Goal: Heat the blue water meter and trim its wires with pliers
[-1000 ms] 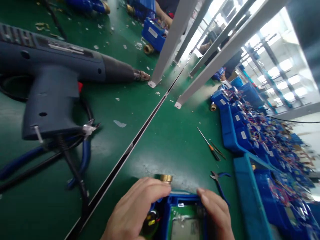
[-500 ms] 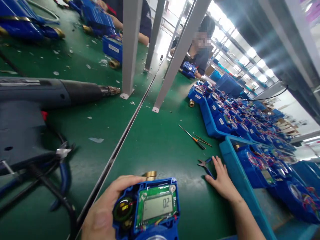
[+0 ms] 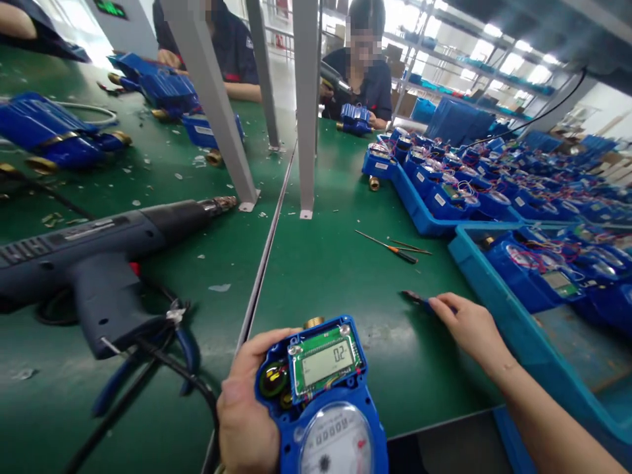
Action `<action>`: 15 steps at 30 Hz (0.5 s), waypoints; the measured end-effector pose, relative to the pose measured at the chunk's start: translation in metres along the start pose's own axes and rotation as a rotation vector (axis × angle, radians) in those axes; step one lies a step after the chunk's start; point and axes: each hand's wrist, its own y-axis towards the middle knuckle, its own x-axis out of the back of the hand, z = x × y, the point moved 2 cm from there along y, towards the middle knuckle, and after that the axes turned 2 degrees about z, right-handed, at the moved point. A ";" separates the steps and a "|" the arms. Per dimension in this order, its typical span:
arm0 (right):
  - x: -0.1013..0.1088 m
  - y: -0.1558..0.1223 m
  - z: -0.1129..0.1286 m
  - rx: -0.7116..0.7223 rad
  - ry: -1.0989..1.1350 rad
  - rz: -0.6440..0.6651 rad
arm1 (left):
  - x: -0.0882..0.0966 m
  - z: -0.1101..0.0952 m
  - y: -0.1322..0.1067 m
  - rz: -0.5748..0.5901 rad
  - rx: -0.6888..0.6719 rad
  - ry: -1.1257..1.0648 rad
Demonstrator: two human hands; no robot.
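A green worktop (image 3: pixel 336 276) is seen carrying a heat gun (image 3: pixel 99 257) and trays (image 3: pixel 498 309) of meters. An open meter (image 3: pixel 320 395) is gripped by the left hand (image 3: pixel 247 421) over the near edge. Pliers (image 3: pixel 417 300) are covered by the right hand (image 3: pixel 467 324), fingers curled; grip uncertain. Risk judged: one-handed hold may slip, exposing the board to a knock.
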 end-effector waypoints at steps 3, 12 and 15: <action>0.002 0.006 0.003 -0.052 -0.151 -0.119 | -0.010 0.003 -0.007 -0.046 -0.016 -0.082; -0.020 -0.009 -0.028 -0.139 -0.345 -0.045 | -0.007 0.012 -0.003 -0.052 -0.135 -0.066; -0.035 -0.018 -0.032 -0.146 -0.334 0.013 | -0.008 0.010 -0.004 -0.118 -0.098 -0.057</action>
